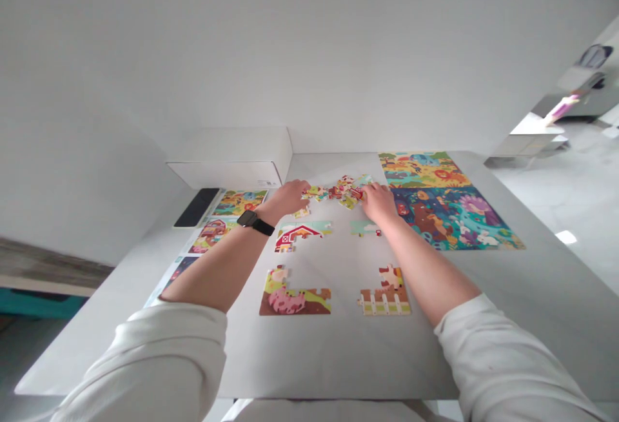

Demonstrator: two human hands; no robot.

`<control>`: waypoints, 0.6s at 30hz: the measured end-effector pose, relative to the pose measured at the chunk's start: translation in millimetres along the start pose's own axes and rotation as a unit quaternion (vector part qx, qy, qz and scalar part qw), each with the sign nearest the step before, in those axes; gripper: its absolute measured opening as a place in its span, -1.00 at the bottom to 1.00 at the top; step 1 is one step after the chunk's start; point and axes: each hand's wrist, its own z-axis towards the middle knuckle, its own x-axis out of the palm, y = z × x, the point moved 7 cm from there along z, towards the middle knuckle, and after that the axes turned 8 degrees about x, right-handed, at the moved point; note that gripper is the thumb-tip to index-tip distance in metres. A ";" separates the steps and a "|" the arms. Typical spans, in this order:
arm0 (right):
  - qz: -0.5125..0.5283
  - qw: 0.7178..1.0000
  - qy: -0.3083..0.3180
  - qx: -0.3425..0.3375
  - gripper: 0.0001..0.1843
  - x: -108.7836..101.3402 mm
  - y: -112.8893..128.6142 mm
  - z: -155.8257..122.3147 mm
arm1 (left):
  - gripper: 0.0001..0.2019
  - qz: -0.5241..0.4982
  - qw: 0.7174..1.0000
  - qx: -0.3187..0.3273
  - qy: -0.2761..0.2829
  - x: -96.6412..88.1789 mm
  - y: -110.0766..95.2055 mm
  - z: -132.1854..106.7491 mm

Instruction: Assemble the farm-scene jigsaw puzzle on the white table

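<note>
White counter (338,344) runs away from you toward a plain white wall, with pale floor open off its right edge and a strip of teal and wood showing low on the left. Both your hands are out at the far middle of the counter, on either side of a heap of loose puzzle pieces (338,190). Your left hand (290,197), with a black watch (255,222) on its wrist, rests at the heap's left end; your right hand (380,202) lies palm down at its right end. Your fingers are curled onto the pieces, but you cannot tell whether either hand has one pinched.

Between your forearms sit four partly built corners: a red barn section (300,235), a small pale section (363,228), a pig section (294,296) near you and a fence section (385,296). The middle between them is bare counter, as is the near edge.

Toward the far right corner lie two finished puzzles (445,199), touching each other. At the far left corner stands a closed white box (232,157), contents hidden, with a dark phone (196,207) and a printed picture sheet (217,228) along the left edge.
</note>
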 end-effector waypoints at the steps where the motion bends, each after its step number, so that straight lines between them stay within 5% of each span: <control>1: 0.010 1.000 -0.001 -0.019 -0.62 0.6 3.3 -0.3 | -0.54 0.000 1.000 0.003 -0.007 0.8 0.5 5.2; 6: 0.068 0.987 0.007 -0.147 -0.64 12.9 21.6 -3.1 | -0.41 -0.011 1.000 0.022 0.015 12.2 4.9 32.2; 11: 0.088 0.984 0.017 -0.155 -0.69 27.3 18.6 1.1 | -0.36 -0.028 0.996 0.060 0.057 21.9 5.1 45.3; 15: 0.096 0.983 0.014 -0.154 -0.70 28.5 17.6 3.0 | -0.39 -0.064 0.996 0.056 0.025 16.8 13.1 45.6; 18: 0.098 0.983 0.012 -0.155 -0.71 26.7 18.6 2.2 | -0.36 -0.142 0.988 0.008 -0.050 3.9 33.8 44.6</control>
